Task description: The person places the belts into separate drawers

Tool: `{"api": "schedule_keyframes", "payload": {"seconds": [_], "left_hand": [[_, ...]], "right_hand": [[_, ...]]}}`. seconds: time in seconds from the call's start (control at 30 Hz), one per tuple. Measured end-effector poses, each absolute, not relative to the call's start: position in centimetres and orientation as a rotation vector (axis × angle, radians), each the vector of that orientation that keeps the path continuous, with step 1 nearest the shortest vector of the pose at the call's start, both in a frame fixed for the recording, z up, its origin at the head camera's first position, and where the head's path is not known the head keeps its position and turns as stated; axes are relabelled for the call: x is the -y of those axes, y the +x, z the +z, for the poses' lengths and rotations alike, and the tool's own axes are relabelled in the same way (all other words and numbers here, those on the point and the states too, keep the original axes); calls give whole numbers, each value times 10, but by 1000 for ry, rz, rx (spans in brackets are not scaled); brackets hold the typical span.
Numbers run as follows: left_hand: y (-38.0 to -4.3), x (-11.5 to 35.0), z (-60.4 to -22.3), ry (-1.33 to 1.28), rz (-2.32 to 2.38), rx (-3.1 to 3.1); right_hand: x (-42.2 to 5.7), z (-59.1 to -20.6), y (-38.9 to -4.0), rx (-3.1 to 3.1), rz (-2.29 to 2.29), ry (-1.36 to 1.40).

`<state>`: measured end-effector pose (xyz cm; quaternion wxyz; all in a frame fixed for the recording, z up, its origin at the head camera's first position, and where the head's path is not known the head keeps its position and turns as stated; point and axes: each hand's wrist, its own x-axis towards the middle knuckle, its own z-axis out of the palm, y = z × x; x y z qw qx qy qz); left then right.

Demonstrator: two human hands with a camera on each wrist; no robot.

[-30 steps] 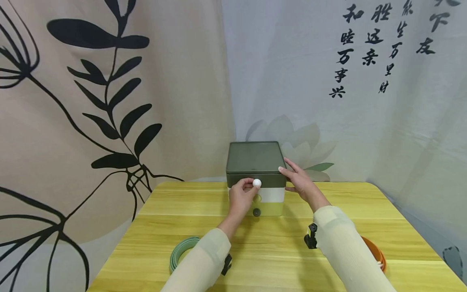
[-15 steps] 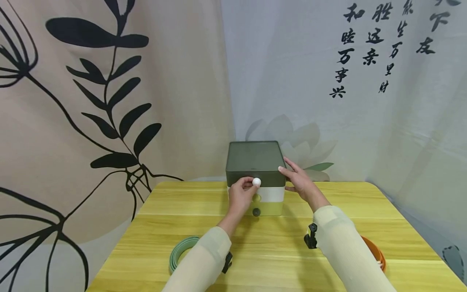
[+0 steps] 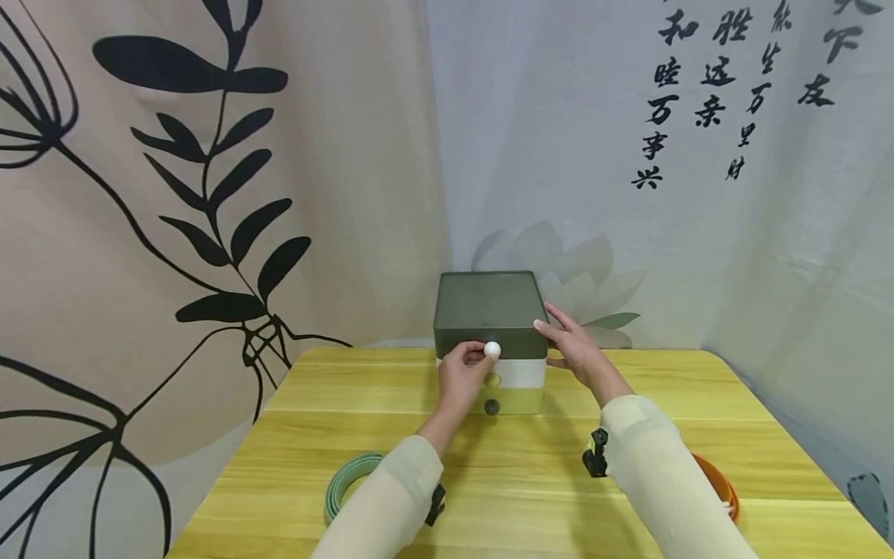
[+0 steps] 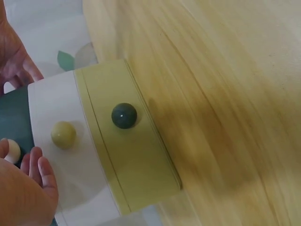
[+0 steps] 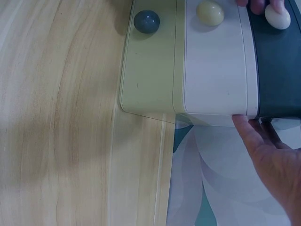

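Note:
A small drawer box [image 3: 489,301] with a dark green top tier, a white middle tier and a yellow-green bottom tier stands at the back of the table. My left hand [image 3: 461,380] pinches the round white knob [image 3: 492,350] of the top drawer between thumb and fingers. That dark green drawer sits flush with the box. Against the box's right side lie the extended fingers of my right hand [image 3: 580,351], thumb at the top front corner. Below are a yellow knob [image 4: 63,135] on the white drawer and a dark grey-green knob [image 4: 124,116] on the bottom one.
A green coiled band [image 3: 341,483] lies at the front left, partly behind the left sleeve. An orange round item [image 3: 719,477] with something white in it peeks out beside the right sleeve. A printed curtain [image 3: 363,194] hangs behind the wooden table [image 3: 517,481].

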<state>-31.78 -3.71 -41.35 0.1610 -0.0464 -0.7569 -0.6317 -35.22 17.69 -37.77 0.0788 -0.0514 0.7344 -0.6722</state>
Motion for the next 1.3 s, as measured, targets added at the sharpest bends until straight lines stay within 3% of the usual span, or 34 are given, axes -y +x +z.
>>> {"api": "schedule_keyframes", "payload": {"seconds": [1.3], "left_hand": [[-320, 36, -470, -44, -1750, 2145]], "right_hand": [[-178, -377, -352, -2187, -2013, -145]]}}
